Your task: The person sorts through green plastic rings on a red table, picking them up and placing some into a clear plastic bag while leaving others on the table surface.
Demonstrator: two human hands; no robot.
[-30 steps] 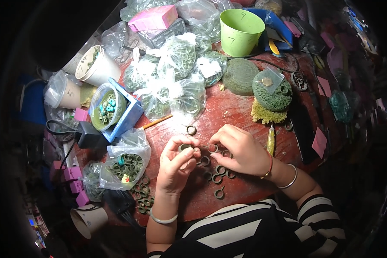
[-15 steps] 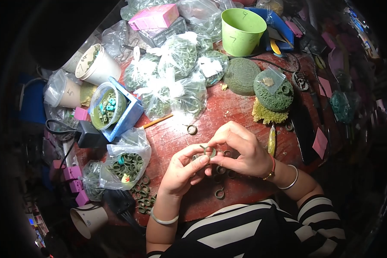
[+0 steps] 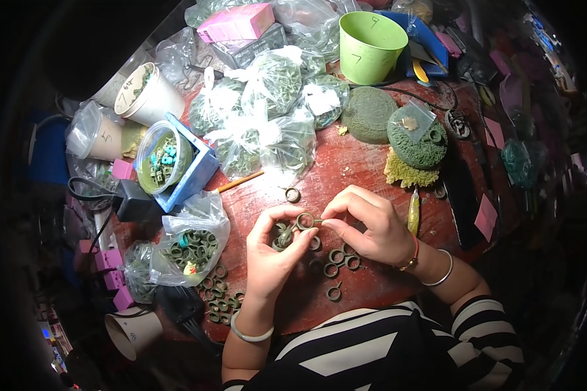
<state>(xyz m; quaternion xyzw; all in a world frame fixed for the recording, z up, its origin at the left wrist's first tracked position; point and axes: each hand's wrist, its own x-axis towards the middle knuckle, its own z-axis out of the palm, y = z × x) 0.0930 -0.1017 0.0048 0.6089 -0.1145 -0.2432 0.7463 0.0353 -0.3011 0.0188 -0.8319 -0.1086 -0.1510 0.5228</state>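
Observation:
My left hand (image 3: 267,254) pinches a dark green ring (image 3: 298,224), likely wax, upright between thumb and forefinger. More green rings (image 3: 281,237) lie in its curled palm. From the right, my right hand (image 3: 370,229) grips the thin stem (image 3: 318,221) that sticks out of the pinched ring's side. Several loose rings (image 3: 332,269) rest on the red tabletop below the hands, one of them with a stem. A single ring (image 3: 293,195) lies just beyond my left fingers.
Left stand an open plastic bag of rings (image 3: 205,251), a ring pile (image 3: 218,303) and a tub of small pieces (image 3: 163,163) in a blue tray (image 3: 205,166). Beyond are knotted bags (image 3: 274,85) and a green bucket (image 3: 370,49). A green domed pad (image 3: 416,140) and yellow-handled tool (image 3: 413,212) sit right.
My hands have drawn slightly apart, and the pinched ring has moved a little left. The right fingers now hold its stem. Rings in the left palm and on the table show more plainly.

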